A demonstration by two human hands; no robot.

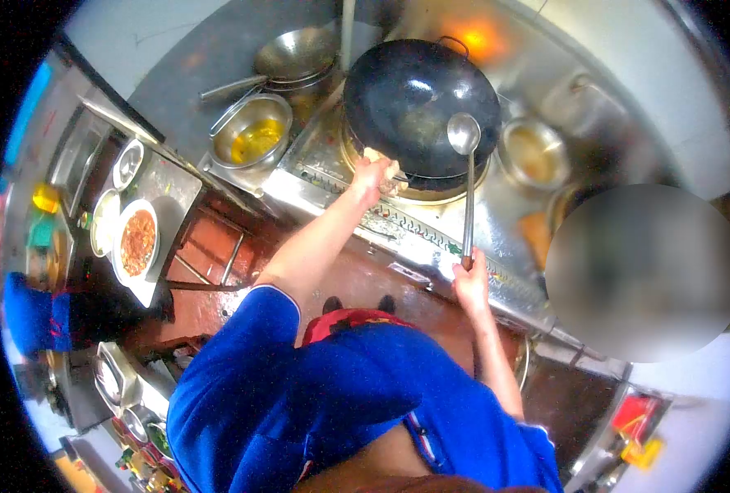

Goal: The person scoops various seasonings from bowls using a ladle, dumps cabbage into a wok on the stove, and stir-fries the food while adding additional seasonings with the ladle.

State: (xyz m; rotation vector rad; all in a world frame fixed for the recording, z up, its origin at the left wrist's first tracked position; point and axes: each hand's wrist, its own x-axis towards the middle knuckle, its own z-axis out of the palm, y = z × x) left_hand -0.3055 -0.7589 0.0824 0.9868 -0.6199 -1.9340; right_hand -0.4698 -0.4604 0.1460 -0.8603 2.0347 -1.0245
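A large black wok (398, 99) sits tilted on the stove burner, with a little liquid shining inside. My left hand (367, 181) is closed around a pale folded cloth (393, 182) at the wok's near edge, apparently over its near handle. In my right hand (472, 286) is the wooden end of a long metal ladle (469, 193). The ladle's bowl (464, 131) hangs over the right side of the wok; whether it touches the metal I cannot tell.
Left of the wok are a metal bowl of yellow oil (258, 141) and a strainer (298, 56). To its right stands a metal pot (535, 154). A white bowl of reddish-brown food (137, 242) rests on a side counter. Flame glows behind the wok.
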